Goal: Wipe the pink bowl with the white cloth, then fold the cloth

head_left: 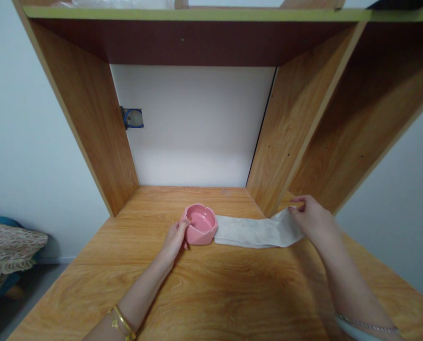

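Observation:
A pink ashtray [201, 226] with notches in its rim stands on the wooden desk. My left hand [176, 238] grips its left side, the thumb over the rim and fingers against the outer wall. To the right of the ashtray stretches a folded light grey cloth [249, 232], its left end right by the ashtray or partly under it; I cannot tell which. My right hand [309, 215] pinches the cloth's right end and lifts it a little off the desk, while the rest lies flat.
The wooden desk [211, 293] runs under a shelf unit with a left side panel [87, 109] and a right divider [293, 128]. A white back panel [197, 123] has a cut-out with a blue wire [133, 118]. At far left is a patterned fringed cloth [9, 251].

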A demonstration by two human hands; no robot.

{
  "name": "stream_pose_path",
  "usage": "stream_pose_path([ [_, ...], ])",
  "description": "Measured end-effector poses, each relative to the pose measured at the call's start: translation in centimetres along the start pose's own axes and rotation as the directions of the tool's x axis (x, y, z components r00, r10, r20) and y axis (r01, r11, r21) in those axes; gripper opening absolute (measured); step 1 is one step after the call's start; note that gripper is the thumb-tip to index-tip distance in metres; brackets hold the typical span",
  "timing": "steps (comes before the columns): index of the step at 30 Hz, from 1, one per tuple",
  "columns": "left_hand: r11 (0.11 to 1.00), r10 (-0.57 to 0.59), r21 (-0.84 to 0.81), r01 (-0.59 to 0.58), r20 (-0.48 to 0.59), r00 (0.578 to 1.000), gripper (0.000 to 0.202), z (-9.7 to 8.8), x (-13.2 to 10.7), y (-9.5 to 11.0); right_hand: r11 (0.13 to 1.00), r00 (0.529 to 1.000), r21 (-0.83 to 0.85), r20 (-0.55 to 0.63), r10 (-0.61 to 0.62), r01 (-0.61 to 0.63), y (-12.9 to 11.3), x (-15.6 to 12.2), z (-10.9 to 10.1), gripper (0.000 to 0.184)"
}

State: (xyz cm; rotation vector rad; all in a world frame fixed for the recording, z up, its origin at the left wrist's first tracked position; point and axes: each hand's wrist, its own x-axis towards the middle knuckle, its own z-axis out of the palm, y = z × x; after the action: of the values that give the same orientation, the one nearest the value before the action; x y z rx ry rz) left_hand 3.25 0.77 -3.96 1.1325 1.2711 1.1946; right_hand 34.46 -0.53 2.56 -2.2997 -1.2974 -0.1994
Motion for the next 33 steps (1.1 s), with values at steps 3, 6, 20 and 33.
stream_pose_path([
  [3,1.000,0.004,-0.008,-0.004,0.000,1.000,0.037,0.0,0.1,0.0,0.997,0.998,0.047,-0.025,-0.054,0.055,-3.2,-1.5,-0.9,0.018],
  [6,1.000,0.009,-0.020,-0.009,-0.002,1.000,0.038,-0.1,0.2,-0.1,0.970,0.983,0.165,0.008,-0.182,0.178,-6.4,-2.6,-0.7,0.014],
  [20,0.956,0.029,-0.285,-0.066,-0.130,0.991,0.040,-0.9,1.3,-0.7,0.881,0.899,0.433,0.282,-0.336,0.193,-14.1,-6.6,7.0,0.020],
  [33,0.988,0.109,-0.113,-0.106,0.020,0.994,0.041,-0.5,0.6,-0.5,0.730,0.738,0.683,0.498,-0.454,-0.012,-13.7,-7.8,4.0,0.034],
])
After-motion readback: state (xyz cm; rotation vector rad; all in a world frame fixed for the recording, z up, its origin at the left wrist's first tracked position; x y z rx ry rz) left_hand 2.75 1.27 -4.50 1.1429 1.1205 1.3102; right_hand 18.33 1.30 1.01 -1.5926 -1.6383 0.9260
